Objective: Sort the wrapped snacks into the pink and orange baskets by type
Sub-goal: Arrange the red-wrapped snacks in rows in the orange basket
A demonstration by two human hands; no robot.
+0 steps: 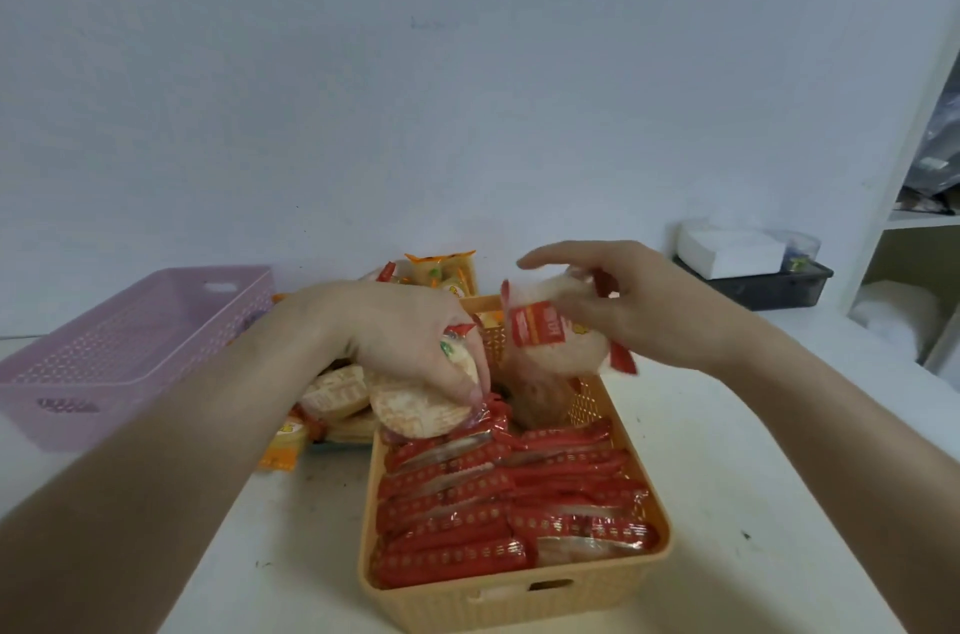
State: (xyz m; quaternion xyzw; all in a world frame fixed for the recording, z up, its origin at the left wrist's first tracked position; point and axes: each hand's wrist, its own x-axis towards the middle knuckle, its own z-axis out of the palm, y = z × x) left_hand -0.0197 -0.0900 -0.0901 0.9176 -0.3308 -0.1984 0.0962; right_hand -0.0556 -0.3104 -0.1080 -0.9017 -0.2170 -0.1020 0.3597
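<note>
Wrapped snacks [509, 503] in red film already fill the near part of the orange basket [519, 607], standing on edge in tight rows so that more fit side by side. Only the far end has room, and both my hands are working there. My right hand [639, 306] pinches a red-wrapped pack [550, 337] between thumb and curled fingers, with the forefinger sticking out free. It holds the pack tilted above that far gap, I judge so it can go in edge-first like the others. My left hand [405, 337] has its fingers curled down round a round cracker pack [415, 410] at the basket's far left corner, just over the rim. This pack touches the nearest red row. I cannot tell for sure whether it is the same type as the red ones, since its wrapper looks mostly clear. The loose pile [337, 399] of unsorted snacks lies on the table [753, 451] just left of the orange basket, close enough for a short reach. An orange-wrapped snack [441, 270] lies beyond it, near the wall. The pink basket [78, 373] sits further left, apart from the pile, and I can make out nothing inside it. That suggests the other type has hardly been started. Next I would seat the right-hand pack upright without tipping its neighbours.
</note>
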